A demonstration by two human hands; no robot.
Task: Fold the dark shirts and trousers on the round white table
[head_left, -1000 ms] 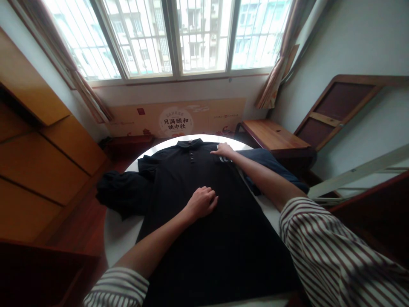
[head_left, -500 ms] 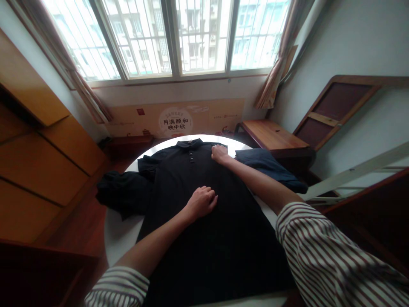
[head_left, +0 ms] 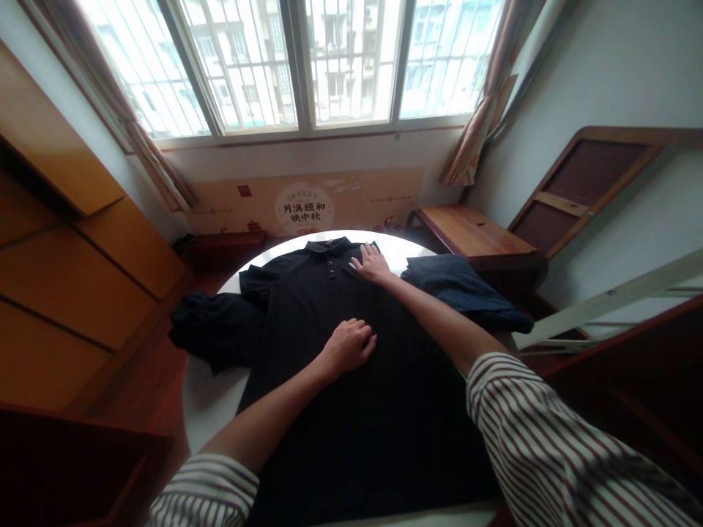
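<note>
A black polo shirt lies front up, its collar toward the window and its buttons showing. My left hand rests on the middle of the shirt, palm down, fingers loosely bent and not visibly gripping cloth. Farther up, at the chest near the shoulder on the right, my right hand lies with its fingers spread on the fabric. A small white mark shows by its fingertips. The sleeve on that side is not visible; the other sleeve extends to the left.
Under the shirt is a round white table. A bunched black garment lies at its left edge, a folded dark blue garment at its right. Beyond stand a wooden bench and a barred window; orange cabinets line the left.
My right hand has shifted slightly left and its fingers have spread from a closed hold. The shirt's shoulder edge on the right has come inward. My left hand stays in place.
</note>
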